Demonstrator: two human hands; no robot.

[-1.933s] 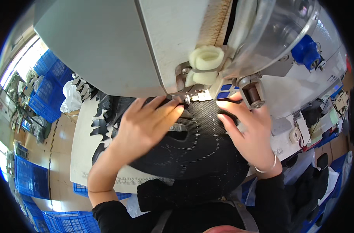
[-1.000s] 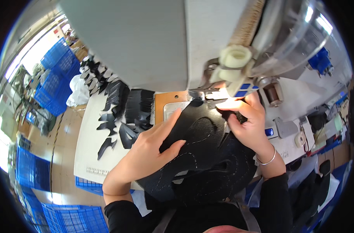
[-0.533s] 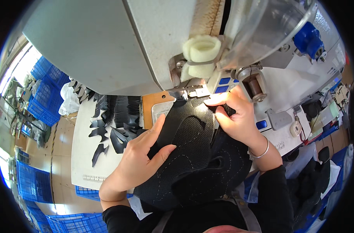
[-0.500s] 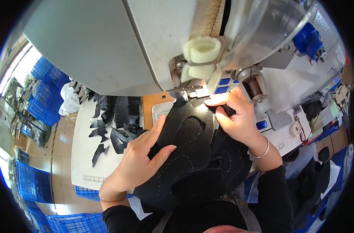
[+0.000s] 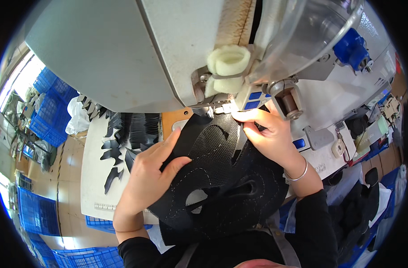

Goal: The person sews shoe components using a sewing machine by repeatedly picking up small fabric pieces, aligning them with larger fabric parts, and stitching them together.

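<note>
A black mesh shoe upper piece (image 5: 213, 163) with dashed stitch marks and cut-out openings lies under the sewing machine head (image 5: 110, 58). Its far end sits at the lit needle area (image 5: 219, 109). Flat on the piece's left side rests my left hand (image 5: 152, 172), its thumb and index finger spread apart. My right hand (image 5: 268, 131) is at the piece's upper right, close to the needle area, with index finger and thumb closed on the material. What lies beneath the fingers is hidden.
Black cut pieces (image 5: 141, 129) lie stacked left of the machine on the white table (image 5: 94, 178). A thread spool (image 5: 289, 105) and clear shield (image 5: 298, 40) are at the right. Blue crates (image 5: 38, 210) stand on the floor at left; black material (image 5: 356, 214) lies at lower right.
The upper has turned slightly and shifted to the left, and an oval opening now shows through to something light. My left hand has slid left and nearer; my right hand moved slightly left.
</note>
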